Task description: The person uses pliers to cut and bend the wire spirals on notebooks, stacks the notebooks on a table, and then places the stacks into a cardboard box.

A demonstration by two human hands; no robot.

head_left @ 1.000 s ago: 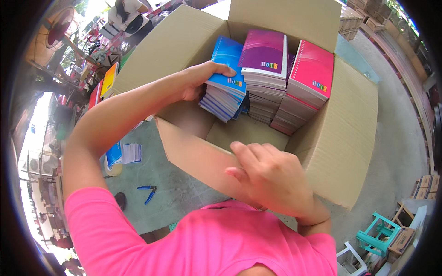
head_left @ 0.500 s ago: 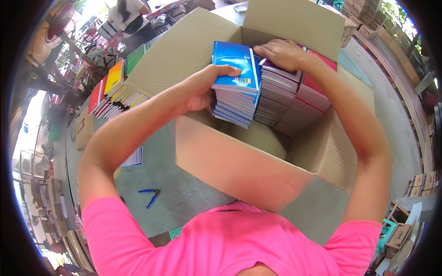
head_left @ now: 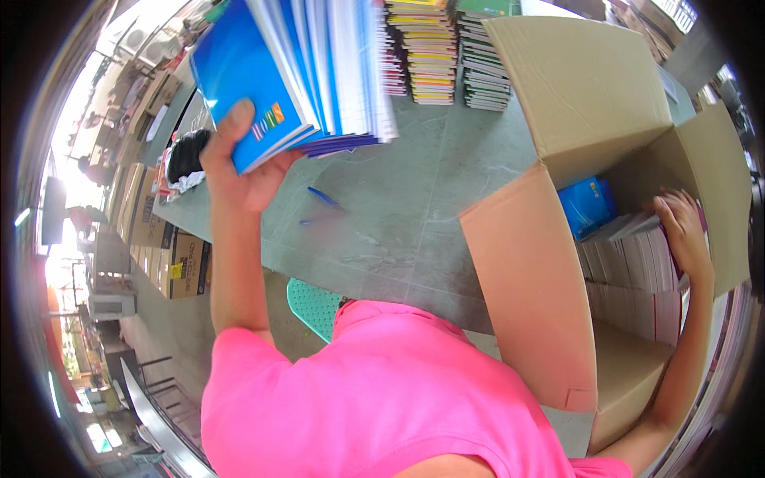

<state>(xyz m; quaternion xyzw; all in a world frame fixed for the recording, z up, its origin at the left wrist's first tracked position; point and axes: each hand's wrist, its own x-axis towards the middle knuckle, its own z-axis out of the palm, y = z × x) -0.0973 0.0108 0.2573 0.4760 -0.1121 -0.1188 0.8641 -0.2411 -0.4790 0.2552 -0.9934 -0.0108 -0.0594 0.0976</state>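
Observation:
My left hand (head_left: 243, 159) grips a thick stack of blue notebooks (head_left: 263, 88), thumb on the front cover and fingers beneath; the pages fan apart at the right side. This stack is held up over the left part of the table, away from the box. At the right, my right hand (head_left: 681, 235) reaches into an open cardboard box (head_left: 534, 279), its fingers stretched over the top of a packed row of notebooks (head_left: 629, 259). A blue notebook (head_left: 586, 209) lies in the box beside that row. The right fingertips are partly hard to make out.
Stacks of yellow-edged notebooks (head_left: 422, 56) and green-covered notebooks (head_left: 484, 68) stand at the table's far side. Blue-handled pliers (head_left: 323, 197), blurred, lie on the grey table (head_left: 382, 215). A green stool (head_left: 313, 307) is below the near edge, cartons (head_left: 179, 267) at the left.
The view has turned left. My left hand has carried blue notebooks away from the box to the left. My right hand stays at the notebooks in the box.

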